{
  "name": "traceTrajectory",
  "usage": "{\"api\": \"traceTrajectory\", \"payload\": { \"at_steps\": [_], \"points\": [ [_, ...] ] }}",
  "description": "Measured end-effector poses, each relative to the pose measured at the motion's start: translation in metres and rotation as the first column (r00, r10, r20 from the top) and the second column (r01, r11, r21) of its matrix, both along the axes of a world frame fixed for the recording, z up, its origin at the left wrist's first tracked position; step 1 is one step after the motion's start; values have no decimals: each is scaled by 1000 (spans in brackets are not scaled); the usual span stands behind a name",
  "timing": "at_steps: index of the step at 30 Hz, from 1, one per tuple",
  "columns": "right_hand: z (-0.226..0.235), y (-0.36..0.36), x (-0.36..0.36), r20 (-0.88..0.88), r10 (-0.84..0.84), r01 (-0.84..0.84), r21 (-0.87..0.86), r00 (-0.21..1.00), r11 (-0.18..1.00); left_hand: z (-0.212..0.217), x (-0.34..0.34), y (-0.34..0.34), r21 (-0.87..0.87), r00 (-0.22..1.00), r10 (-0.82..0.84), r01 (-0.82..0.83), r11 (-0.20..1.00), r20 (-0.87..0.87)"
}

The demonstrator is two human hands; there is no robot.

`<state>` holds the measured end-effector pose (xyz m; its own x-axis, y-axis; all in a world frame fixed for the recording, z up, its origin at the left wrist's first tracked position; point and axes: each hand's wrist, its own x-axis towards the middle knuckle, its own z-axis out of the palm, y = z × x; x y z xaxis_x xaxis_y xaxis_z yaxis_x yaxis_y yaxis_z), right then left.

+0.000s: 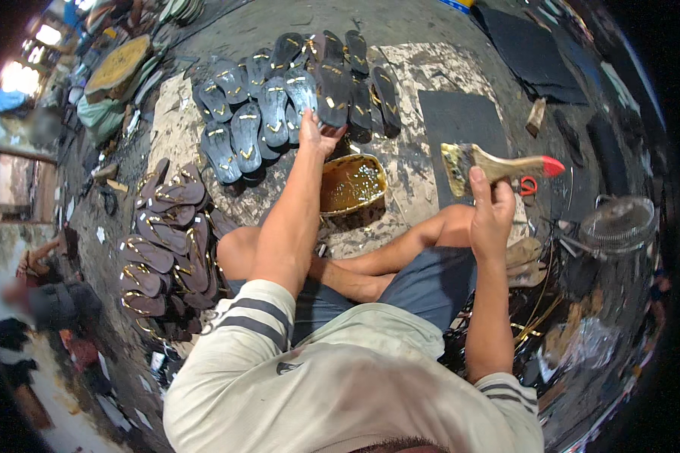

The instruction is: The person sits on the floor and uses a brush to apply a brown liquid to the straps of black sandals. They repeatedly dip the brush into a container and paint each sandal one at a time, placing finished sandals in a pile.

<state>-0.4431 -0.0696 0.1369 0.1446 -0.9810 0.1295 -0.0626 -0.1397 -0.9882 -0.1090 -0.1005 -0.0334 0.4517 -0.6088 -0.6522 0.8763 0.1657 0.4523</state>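
My left hand point(321, 137) reaches to the near edge of a group of dark flip-flops. Its thumb and fingers are spread apart at the heel of a dark brown flip-flop point(333, 94), beside a shiny grey one point(301, 89). I cannot make out whether the fingertips touch it. My right hand point(493, 208) is closed round the wooden handle of a wide paintbrush point(499, 166) with a red handle tip. Yellowish, sticky-looking stuff coats its bristles, which point left. Between my hands stands an open tub point(385, 189) holding amber-brown liquid.
More brown flip-flops with gold straps point(166, 238) lie piled left of my crossed legs. Stained cardboard point(408, 162) covers the floor, with a dark sheet point(461, 121) on it. Red-handled scissors point(528, 185) and a fan point(618, 225) are to the right. A round wooden block point(119, 64) stands far left.
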Motion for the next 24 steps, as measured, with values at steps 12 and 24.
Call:
{"api": "traceTrajectory", "payload": {
  "at_steps": [12, 24],
  "points": [
    [-70, -20, 10, -10, 12, -10, 177, 1000, 984, 59, 160, 380, 422, 102, -482, -659, 623, 870],
    [-155, -22, 112, -561, 539, -605, 82, 629, 792, 4, 97, 469, 620, -85, -747, -500, 604, 659]
  ]
}}
